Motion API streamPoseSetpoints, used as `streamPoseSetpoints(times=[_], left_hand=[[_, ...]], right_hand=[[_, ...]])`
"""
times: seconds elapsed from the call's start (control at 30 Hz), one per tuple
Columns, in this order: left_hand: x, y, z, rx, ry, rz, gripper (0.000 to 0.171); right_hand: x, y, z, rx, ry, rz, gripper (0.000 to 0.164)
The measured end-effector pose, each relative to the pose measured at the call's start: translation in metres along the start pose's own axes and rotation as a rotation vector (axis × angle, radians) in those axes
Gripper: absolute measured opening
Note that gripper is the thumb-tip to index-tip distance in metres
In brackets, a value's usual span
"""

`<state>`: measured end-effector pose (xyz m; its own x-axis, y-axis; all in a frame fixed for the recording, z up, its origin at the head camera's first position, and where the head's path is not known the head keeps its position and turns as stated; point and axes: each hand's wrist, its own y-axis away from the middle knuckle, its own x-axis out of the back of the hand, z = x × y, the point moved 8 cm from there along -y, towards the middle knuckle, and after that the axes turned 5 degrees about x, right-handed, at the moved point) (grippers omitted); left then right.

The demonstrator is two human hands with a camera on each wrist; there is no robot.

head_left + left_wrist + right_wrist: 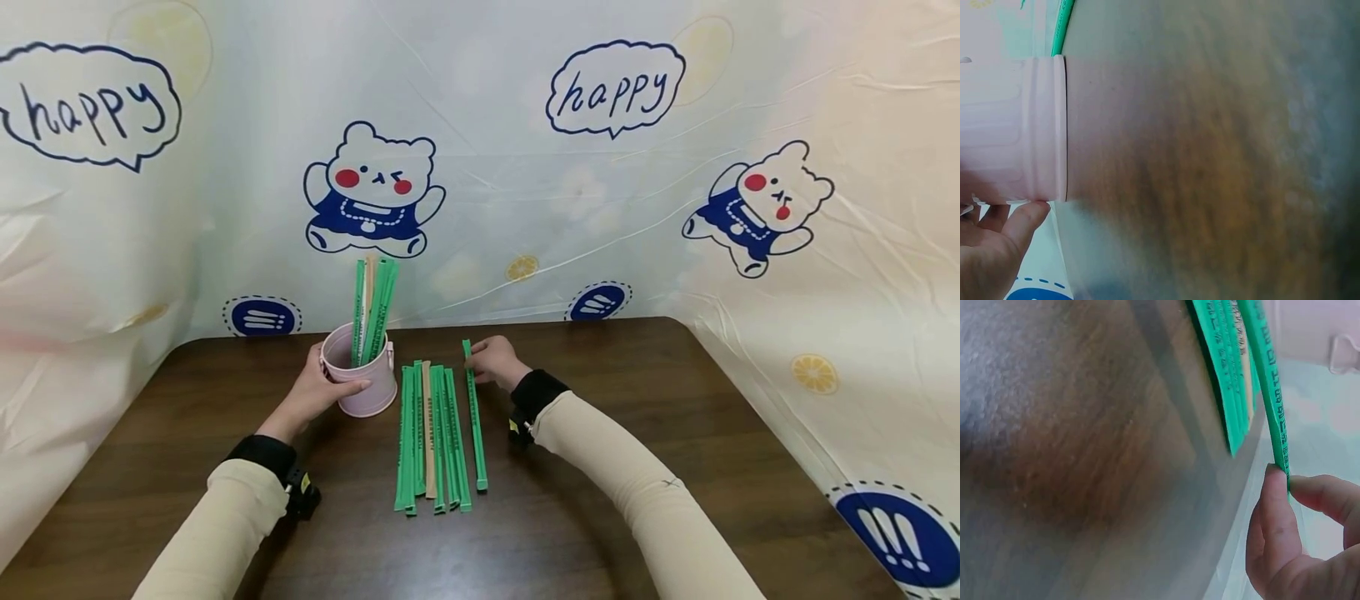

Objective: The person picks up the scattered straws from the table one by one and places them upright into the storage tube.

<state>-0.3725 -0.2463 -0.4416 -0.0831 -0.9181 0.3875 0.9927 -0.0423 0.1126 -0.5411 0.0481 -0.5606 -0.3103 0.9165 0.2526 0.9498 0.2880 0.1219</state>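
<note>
Right hand (495, 360) pinches a green stick (476, 425) by its far end! The stick is out right of the pink bucket (375, 390), beyond the row of sticks (441, 437), its long axis running from the pinch back alongside that row. And the left hand (317, 393), nearer the bucket, grips it round its left side.

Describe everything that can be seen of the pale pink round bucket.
The pale pink round bucket stands upright on the dark brown wooden table, near its far edge. Its wall looks smooth, perhaps painted metal or plastic, with a small looped fitting on one side. Slim green printed sticks and a tan stick rise above its open top. The left hand grips its side.
</note>
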Motion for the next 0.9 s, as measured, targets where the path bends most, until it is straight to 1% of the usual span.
streamPoseSetpoints(times=[0.03,0.07,0.1,0.17,0.27,0.3,0.33,0.37,0.47,0.5,0.53,0.6,0.67,0.73,0.77,0.9], left_hand=[[0.000,0.000,0.000,-0.002,-0.001,-0.001,0.106],[0.000,-0.001,0.001,-0.003,-0.002,-0.001,0.107],[0.000,-0.001,0.001,-0.005,-0.002,-0.002,0.107],[0.000,-0.002,0.002,-0.008,-0.005,-0.003,0.107],[-0.001,-0.002,0.002,-0.010,-0.005,-0.009,0.107],[-0.002,-0.002,0.002,-0.009,-0.003,-0.009,0.107],[-0.002,-0.002,0.001,-0.007,-0.002,-0.009,0.107],[-0.002,-0.002,0.000,-0.004,-0.003,-0.009,0.107],[-0.002,-0.001,-0.001,0.003,-0.009,-0.008,0.107],[-0.002,-0.001,-0.001,0.004,-0.010,-0.007,0.107],[-0.002,-0.001,-0.001,0.007,-0.014,-0.006,0.107],[-0.002,-0.001,-0.001,0.010,-0.022,-0.004,0.107],[-0.001,-0.001,-0.002,0.011,-0.029,-0.002,0.107],[0.000,0.000,-0.002,0.007,-0.037,-0.001,0.107],[0.000,0.000,-0.002,0.004,-0.037,-0.003,0.107],[-0.002,0.000,-0.003,-0.004,-0.032,-0.009,0.105]], right_hand=[[0.002,0.001,-0.003,-0.019,-0.004,0.009,0.049],[0.004,0.007,-0.011,-0.021,-0.003,0.017,0.048],[0.006,0.014,-0.021,0.009,-0.016,0.011,0.047],[0.008,0.045,-0.057,-0.009,-0.016,0.028,0.046],[0.011,0.096,-0.119,-0.010,-0.006,0.053,0.043],[0.012,0.108,-0.136,0.002,-0.008,0.058,0.043],[0.013,0.122,-0.156,-0.014,-0.003,0.069,0.044],[0.015,0.131,-0.171,0.000,-0.012,0.066,0.046],[0.024,0.133,-0.201,0.089,-0.071,0.062,0.049],[0.028,0.129,-0.207,0.121,-0.089,0.069,0.048],[0.033,0.115,-0.207,0.188,-0.125,0.056,0.049],[0.040,0.104,-0.216,0.247,-0.167,0.080,0.046],[0.041,0.102,-0.232,0.294,-0.201,0.098,0.045],[0.039,0.102,-0.249,0.316,-0.242,0.129,0.046],[0.035,0.112,-0.262,0.294,-0.253,0.165,0.046],[0.024,0.118,-0.285,0.336,-0.366,0.229,0.044]])
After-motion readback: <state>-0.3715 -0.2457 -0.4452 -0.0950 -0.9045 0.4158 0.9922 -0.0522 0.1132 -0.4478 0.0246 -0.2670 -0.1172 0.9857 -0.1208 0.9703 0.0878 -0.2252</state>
